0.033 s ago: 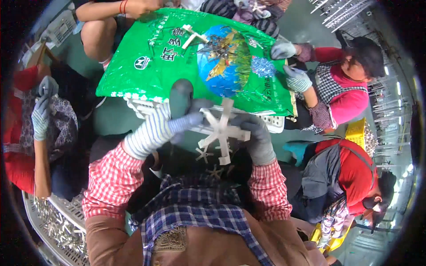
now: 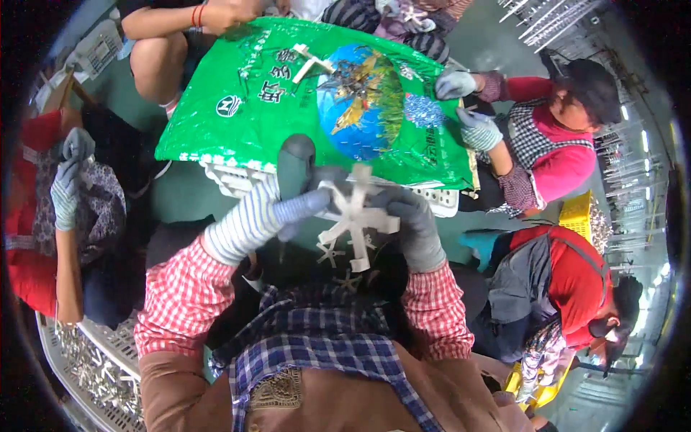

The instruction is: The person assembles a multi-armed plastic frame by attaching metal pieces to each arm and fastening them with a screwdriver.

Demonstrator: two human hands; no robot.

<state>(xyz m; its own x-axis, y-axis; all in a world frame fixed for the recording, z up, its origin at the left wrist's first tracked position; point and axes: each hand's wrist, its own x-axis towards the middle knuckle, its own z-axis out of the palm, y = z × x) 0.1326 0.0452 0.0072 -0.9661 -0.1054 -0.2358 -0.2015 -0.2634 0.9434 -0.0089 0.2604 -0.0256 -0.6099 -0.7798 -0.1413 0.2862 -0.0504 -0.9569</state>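
Note:
My left hand (image 2: 248,222), in a striped glove, is closed round a tool with a dark grey-green handle (image 2: 296,157); a thin shaft seems to point down below the fist. Its fingertips also touch a pale, star-shaped piece with several arms (image 2: 355,210). My right hand (image 2: 419,229), in a grey glove, grips the same piece from the right side. The piece is held up over my lap, just in front of a green printed sack (image 2: 245,140). Smaller star-shaped pieces (image 2: 347,281) lie below it, near my apron.
The sack lies over a white crate (image 2: 234,181), with a pale bar-shaped piece (image 2: 311,63) on it. Co-workers sit at left, far side and right; one person's gloved hands (image 2: 479,129) touch the sack's right edge. A white basket of small parts (image 2: 79,353) stands lower left.
The star-shaped piece has shifted slightly to the left. The tool's handle has moved a little downward in my left hand.

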